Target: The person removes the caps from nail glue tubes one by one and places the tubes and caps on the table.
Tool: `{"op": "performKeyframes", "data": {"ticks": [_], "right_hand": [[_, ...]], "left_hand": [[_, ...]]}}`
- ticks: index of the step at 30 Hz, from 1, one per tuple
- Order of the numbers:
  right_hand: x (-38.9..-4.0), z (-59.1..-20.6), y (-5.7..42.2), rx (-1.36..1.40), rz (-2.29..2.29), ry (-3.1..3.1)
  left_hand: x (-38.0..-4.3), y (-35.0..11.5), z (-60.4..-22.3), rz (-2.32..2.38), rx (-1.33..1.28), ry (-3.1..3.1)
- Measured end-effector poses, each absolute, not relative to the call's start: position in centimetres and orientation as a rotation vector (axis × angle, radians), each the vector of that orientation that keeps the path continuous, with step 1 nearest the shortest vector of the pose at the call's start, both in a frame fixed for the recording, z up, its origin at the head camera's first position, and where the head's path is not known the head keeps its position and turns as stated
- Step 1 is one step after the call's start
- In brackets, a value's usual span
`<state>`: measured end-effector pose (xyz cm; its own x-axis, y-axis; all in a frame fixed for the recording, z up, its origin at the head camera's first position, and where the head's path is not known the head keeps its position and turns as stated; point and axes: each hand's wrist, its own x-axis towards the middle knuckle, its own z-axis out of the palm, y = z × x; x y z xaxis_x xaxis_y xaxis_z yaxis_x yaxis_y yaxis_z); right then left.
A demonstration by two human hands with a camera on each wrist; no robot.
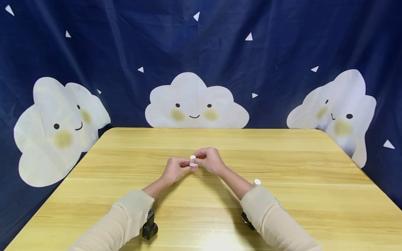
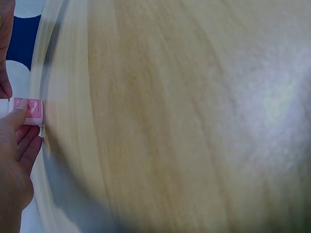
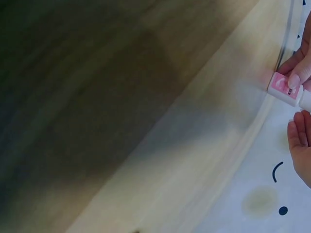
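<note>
Over the middle of the table, both hands meet at a small white bottle with a pink label [image 1: 194, 168]. My left hand [image 1: 174, 169] grips the bottle's body, its thumb lying across the label in the left wrist view. At the bottle's upper end, my right hand [image 1: 211, 161] pinches the white cap [image 1: 193, 157] between thumb and fingers. The bottle [image 3: 285, 91] appears near the right edge of the right wrist view, where the cap end is partly cut off by the frame.
A white round-topped object [image 1: 257, 182] stands beside the right forearm, its lower part hidden by the sleeve. The wooden table [image 1: 125, 146] reaches back to a dark blue curtain [image 1: 220, 45] with clouds on it. A black wrist device [image 1: 150, 226] hangs under the left sleeve.
</note>
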<state>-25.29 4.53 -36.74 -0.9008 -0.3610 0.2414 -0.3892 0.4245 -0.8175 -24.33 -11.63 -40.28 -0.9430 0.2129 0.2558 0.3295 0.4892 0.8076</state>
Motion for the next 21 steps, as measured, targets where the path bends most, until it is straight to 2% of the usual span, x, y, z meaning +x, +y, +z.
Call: {"op": "performKeyframes", "data": {"ticks": [10,21], "right_hand": [[-25.11,-37.2,4.35,0.653,1.539,-2.591],[-25.12,-37.36,3.8,0.598,1.519,-2.557]], "left_hand": [[-24.34,-11.76,-40.09,-1.443,-0.563,-2.621],[-24.56,-11.9,-39.82,-1.44,-0.497,-2.665]]}}
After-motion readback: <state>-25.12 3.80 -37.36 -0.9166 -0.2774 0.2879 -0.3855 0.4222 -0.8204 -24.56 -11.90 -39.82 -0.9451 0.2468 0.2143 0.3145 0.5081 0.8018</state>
